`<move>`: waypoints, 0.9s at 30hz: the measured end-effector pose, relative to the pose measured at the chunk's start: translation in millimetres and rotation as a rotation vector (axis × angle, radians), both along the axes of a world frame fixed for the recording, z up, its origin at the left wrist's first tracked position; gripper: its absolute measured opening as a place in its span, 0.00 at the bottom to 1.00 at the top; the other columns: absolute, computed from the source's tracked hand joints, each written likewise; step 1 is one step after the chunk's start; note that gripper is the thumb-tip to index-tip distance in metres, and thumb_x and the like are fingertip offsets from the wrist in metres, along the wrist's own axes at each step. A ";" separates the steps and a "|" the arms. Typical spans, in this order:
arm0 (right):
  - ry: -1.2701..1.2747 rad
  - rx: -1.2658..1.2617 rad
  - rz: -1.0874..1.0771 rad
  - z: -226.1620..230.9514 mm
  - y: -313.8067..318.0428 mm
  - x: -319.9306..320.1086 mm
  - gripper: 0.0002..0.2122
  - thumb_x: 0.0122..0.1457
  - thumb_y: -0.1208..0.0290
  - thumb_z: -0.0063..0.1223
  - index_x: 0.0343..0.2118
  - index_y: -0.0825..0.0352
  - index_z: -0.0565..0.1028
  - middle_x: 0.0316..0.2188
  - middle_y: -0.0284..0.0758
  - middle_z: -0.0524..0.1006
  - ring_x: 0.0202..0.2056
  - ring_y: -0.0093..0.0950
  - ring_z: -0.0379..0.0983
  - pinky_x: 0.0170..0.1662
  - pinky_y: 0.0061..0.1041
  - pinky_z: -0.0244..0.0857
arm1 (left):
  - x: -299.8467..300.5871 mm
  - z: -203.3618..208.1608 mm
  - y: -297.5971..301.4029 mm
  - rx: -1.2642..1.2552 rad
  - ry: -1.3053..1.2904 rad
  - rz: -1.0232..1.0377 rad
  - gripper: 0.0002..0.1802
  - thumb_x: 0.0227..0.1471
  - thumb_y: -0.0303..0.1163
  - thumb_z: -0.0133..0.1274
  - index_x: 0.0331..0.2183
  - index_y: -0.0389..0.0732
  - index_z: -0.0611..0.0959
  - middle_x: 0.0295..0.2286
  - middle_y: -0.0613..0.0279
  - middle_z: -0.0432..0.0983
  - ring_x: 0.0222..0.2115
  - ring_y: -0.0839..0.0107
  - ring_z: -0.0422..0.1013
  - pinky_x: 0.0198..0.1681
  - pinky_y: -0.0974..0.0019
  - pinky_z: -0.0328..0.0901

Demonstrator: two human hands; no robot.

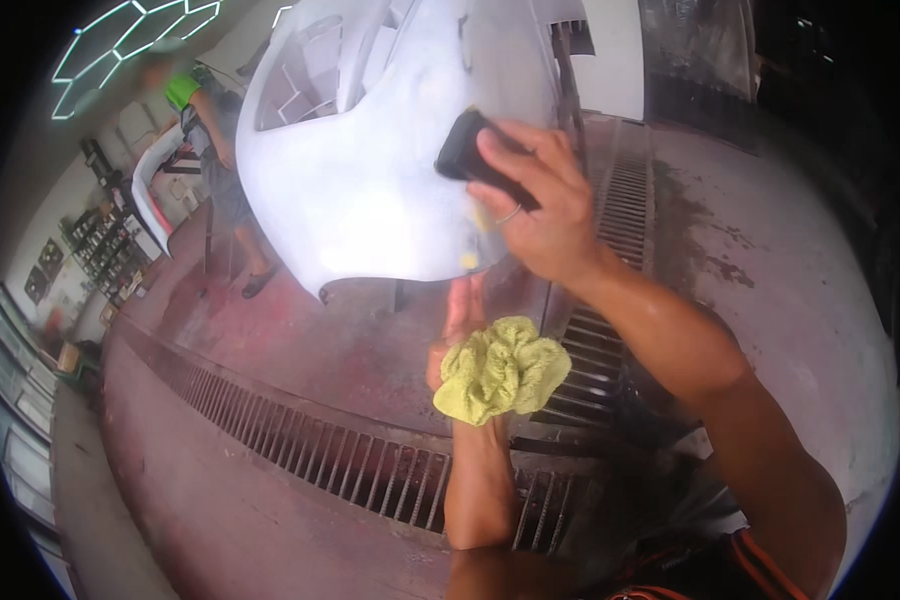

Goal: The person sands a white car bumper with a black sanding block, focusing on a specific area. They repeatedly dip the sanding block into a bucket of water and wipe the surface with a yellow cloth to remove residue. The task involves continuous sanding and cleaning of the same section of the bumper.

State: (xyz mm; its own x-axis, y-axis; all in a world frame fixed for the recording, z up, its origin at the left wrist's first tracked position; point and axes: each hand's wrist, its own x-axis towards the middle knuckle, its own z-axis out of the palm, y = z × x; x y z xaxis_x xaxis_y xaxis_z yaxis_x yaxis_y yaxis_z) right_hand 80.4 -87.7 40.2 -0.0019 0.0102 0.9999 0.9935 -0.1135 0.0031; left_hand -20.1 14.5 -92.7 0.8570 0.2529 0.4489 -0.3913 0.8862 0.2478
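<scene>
A car bumper [360, 200] coated in white-grey primer stands in front of me, with openings at its upper left and small yellowish patches on its right side. My right hand [550, 195] grips a black sanding block [460, 145] against or just over the bumper's right side; exact contact is unclear. Below, my left hand [457, 325] has a crumpled yellow-green cloth [500, 370] bunched at it, covering the palm and wrist. Its fingers reach up to the bumper's lower edge, where the tips are partly hidden.
Metal floor grates [300, 430] run across the reddish floor and along the right. At the left, a person in a green top [182, 92] stands by another bumper [152, 190]. Shelves with bottles [105, 240] and leaning panels [15, 400] line the left wall.
</scene>
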 end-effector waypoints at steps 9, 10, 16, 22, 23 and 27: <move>-0.284 -0.324 -0.115 -1.7 -19.8 -7.1 0.27 0.48 0.72 0.75 0.55 0.59 0.82 0.53 0.37 0.80 0.50 0.38 0.75 0.50 0.36 0.69 | -0.7 2.0 -11.8 -0.175 -0.108 -0.145 0.46 0.60 0.49 0.40 0.74 0.39 0.55 0.72 0.52 0.54 0.49 0.43 0.79 0.50 0.39 0.78; -0.262 -0.284 -0.119 17.3 -7.7 -10.0 0.28 0.48 0.72 0.75 0.56 0.59 0.82 0.53 0.37 0.80 0.50 0.38 0.75 0.50 0.35 0.69 | -1.9 -1.1 -9.0 -0.140 -0.130 -0.121 0.44 0.60 0.47 0.39 0.73 0.39 0.56 0.72 0.52 0.54 0.50 0.43 0.78 0.51 0.39 0.78; -0.256 -0.217 -0.166 -5.2 -14.3 -3.1 0.31 0.45 0.73 0.77 0.57 0.59 0.81 0.54 0.38 0.79 0.51 0.38 0.76 0.50 0.37 0.69 | -0.8 -0.8 -10.9 -0.205 -0.210 -0.213 0.41 0.62 0.46 0.37 0.72 0.38 0.61 0.72 0.53 0.54 0.54 0.43 0.76 0.54 0.38 0.75; -0.173 -0.143 -0.152 36.4 -7.2 -3.1 0.27 0.46 0.78 0.75 0.53 0.67 0.82 0.52 0.42 0.80 0.50 0.42 0.77 0.53 0.37 0.71 | 0.6 -3.0 -10.7 -0.158 -0.191 -0.165 0.48 0.59 0.48 0.43 0.73 0.35 0.53 0.72 0.52 0.54 0.51 0.43 0.78 0.50 0.38 0.78; -0.111 -0.041 -0.130 50.2 0.0 -3.8 0.27 0.46 0.78 0.75 0.53 0.66 0.83 0.53 0.42 0.80 0.50 0.41 0.77 0.53 0.36 0.71 | -1.3 -3.3 -6.5 -0.109 -0.179 -0.117 0.49 0.56 0.47 0.44 0.73 0.35 0.53 0.72 0.51 0.51 0.49 0.43 0.79 0.47 0.39 0.80; -0.209 -0.214 -0.127 -31.8 -25.2 0.3 0.30 0.44 0.73 0.78 0.55 0.58 0.83 0.53 0.35 0.80 0.49 0.35 0.75 0.50 0.37 0.69 | -16.3 46.5 -28.7 -0.133 0.187 0.078 0.48 0.55 0.46 0.43 0.71 0.32 0.55 0.68 0.44 0.56 0.56 0.47 0.75 0.50 0.41 0.80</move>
State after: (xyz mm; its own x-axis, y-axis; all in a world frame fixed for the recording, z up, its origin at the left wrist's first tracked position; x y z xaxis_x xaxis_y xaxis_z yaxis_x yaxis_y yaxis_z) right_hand 80.7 -112.9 8.4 -0.1919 0.2332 0.9533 0.9468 -0.2117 0.2424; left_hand -36.3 -14.2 -46.2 0.8976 0.3680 0.2425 -0.4182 0.8848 0.2055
